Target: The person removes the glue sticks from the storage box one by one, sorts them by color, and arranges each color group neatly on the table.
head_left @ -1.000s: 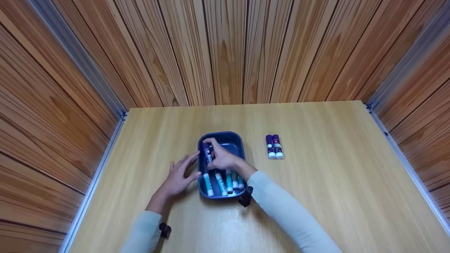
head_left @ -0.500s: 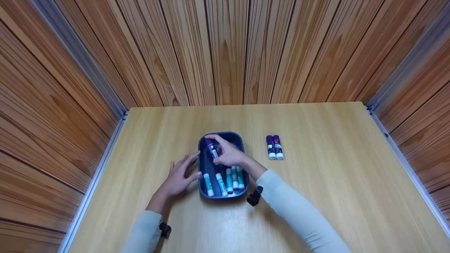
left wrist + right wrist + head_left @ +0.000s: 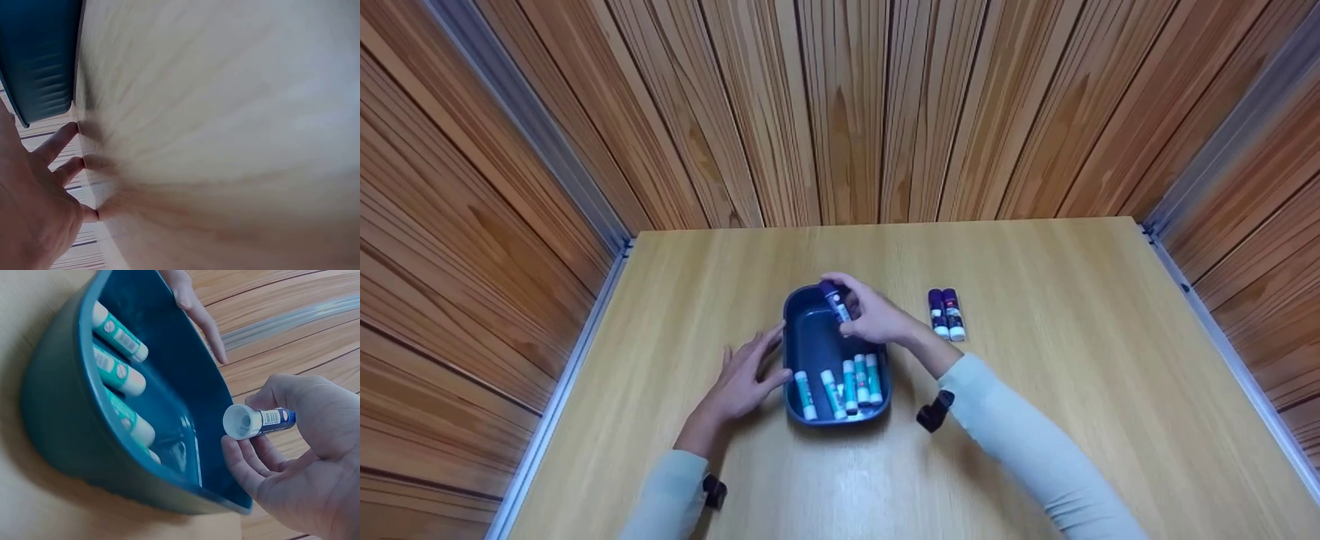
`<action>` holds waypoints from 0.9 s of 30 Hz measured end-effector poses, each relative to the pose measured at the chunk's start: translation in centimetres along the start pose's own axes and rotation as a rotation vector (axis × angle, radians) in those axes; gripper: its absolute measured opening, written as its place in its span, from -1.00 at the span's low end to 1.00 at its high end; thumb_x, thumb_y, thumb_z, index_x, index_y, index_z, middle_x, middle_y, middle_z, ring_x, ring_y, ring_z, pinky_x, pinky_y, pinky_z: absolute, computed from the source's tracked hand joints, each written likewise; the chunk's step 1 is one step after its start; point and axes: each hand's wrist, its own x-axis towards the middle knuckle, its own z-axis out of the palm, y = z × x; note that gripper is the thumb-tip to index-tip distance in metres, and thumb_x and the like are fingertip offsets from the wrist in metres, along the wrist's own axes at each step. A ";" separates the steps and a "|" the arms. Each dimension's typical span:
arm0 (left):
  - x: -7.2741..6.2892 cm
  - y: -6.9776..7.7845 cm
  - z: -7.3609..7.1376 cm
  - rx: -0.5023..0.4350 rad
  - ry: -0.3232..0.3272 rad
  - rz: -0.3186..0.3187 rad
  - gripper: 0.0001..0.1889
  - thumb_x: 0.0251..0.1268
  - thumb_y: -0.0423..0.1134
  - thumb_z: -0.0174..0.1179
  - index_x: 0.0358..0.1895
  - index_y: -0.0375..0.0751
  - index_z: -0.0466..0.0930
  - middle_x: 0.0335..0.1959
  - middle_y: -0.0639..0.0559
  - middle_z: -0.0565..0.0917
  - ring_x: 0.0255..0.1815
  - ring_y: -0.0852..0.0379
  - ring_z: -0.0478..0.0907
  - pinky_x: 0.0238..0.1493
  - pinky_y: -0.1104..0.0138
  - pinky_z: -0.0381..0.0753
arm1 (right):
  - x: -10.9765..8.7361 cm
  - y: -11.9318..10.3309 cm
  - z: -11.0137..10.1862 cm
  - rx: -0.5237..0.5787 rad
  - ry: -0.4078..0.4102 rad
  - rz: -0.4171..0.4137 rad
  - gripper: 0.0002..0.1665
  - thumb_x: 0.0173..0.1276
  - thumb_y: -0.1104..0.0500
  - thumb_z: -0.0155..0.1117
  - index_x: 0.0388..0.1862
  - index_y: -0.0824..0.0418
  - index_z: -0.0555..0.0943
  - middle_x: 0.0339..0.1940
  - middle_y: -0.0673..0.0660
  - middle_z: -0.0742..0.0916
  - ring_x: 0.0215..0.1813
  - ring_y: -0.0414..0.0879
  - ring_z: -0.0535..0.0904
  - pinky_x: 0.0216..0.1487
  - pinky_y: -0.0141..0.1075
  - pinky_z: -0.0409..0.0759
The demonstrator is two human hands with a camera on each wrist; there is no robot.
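My right hand (image 3: 877, 315) holds a purple glue stick (image 3: 835, 301) between thumb and fingers, tilted above the far right part of the dark blue bin (image 3: 786, 352). Its white end (image 3: 239, 422) faces the right wrist camera. Inside the bin's near end lie several green-and-white glue sticks (image 3: 850, 386), some leaning on the near wall. With fingers spread, my left hand (image 3: 739, 382) rests at the bin's left side, index finger and thumb at the rim. Some of its fingertips touch the table in the left wrist view.
Two purple glue sticks (image 3: 945, 313) lie side by side on the wooden table (image 3: 1050, 330), right of the bin. Wood-panelled walls (image 3: 847, 112) enclose the back and sides, with metal rails (image 3: 559, 390) along the table's side edges.
My right hand has lifted the purple glue stick from the bin's left side and carried it rightward and away from me. The left hand and the green glue sticks stay put.
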 end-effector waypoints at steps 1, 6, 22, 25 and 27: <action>0.0 0.0 0.0 0.002 -0.001 0.002 -0.11 0.61 0.34 0.25 0.83 0.66 -0.05 0.88 0.09 0.27 0.97 -0.31 -0.09 0.81 -0.51 -0.59 | -0.1 0.0 -0.3 0.002 0.005 0.008 0.03 0.58 0.34 0.33 0.83 -0.30 0.20 0.53 0.32 0.52 0.30 0.19 0.62 0.23 -0.05 0.71; -0.1 -0.2 -0.1 0.002 0.002 0.006 -0.13 0.63 0.33 0.24 0.83 0.65 -0.03 0.87 0.11 0.29 0.98 -0.29 -0.09 0.82 -0.50 -0.56 | -0.6 0.6 -1.6 -0.007 0.040 0.043 0.03 0.59 0.33 0.31 0.85 -0.27 0.16 0.40 0.37 0.59 0.23 0.19 0.66 0.22 -0.03 0.75; 0.1 0.0 -0.1 -0.006 0.004 -0.015 -0.15 0.63 0.31 0.26 0.81 0.69 0.00 0.87 0.12 0.30 0.97 -0.31 -0.06 0.83 -0.51 -0.53 | -3.0 3.2 -5.3 -0.021 0.119 0.130 0.07 0.59 0.40 0.30 0.86 -0.27 0.15 0.48 0.42 0.50 0.27 0.27 0.62 0.16 -0.03 0.78; 0.1 0.1 -0.1 -0.011 -0.002 -0.015 -0.14 0.62 0.31 0.26 0.81 0.69 -0.01 0.87 0.12 0.29 0.97 -0.31 -0.08 0.82 -0.51 -0.55 | -3.6 3.9 -6.0 -0.046 0.124 0.142 0.07 0.60 0.39 0.29 0.87 -0.26 0.13 0.49 0.44 0.50 0.28 0.26 0.62 0.07 -0.15 0.70; 0.1 0.2 -0.1 -0.011 -0.001 -0.016 -0.14 0.62 0.30 0.27 0.82 0.68 0.00 0.87 0.12 0.29 0.97 -0.32 -0.09 0.82 -0.51 -0.55 | -4.0 4.4 -6.5 -0.051 0.125 0.152 0.06 0.60 0.38 0.29 0.88 -0.26 0.12 0.47 0.43 0.50 0.26 0.25 0.61 0.04 -0.16 0.66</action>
